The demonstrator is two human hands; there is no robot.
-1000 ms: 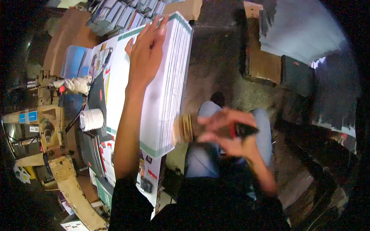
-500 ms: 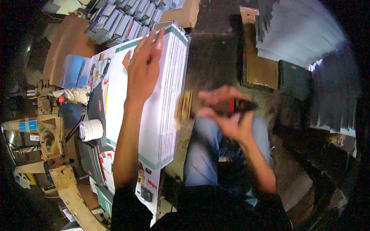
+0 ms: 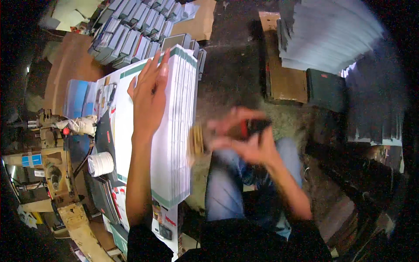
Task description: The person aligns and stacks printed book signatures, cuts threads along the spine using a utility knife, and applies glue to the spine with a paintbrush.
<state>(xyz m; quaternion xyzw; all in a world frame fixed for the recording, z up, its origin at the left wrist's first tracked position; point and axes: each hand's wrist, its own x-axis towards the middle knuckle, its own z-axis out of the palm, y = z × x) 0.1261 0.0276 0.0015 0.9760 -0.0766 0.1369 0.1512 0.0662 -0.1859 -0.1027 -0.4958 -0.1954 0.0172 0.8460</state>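
My left hand (image 3: 149, 94) lies flat with its fingers stretched on top of a tall stack of white bound sheets (image 3: 168, 183) with green-edged ends. Nothing is held in it. Just right of the stack, my right hand (image 3: 246, 142) grips a brush (image 3: 197, 140), blurred by motion, with a dark and red handle and a wide yellowish bristle end. The bristles come close to the layered right side of the stack; the blur hides whether they touch it. My thumb and fingers wrap around the handle, above my knees.
A white roll (image 3: 100, 164) and a tan machine (image 3: 54, 168) stand left of the stack. Rows of grey-covered books (image 3: 131, 32) sit at the far left. Cardboard (image 3: 286, 83) and piles of grey sheets (image 3: 327, 35) are at the far right.
The whole view has shifted, so the stack appears lower and farther left. My left hand stays spread on it. The right hand, still around the brush, appears lower and farther left too.
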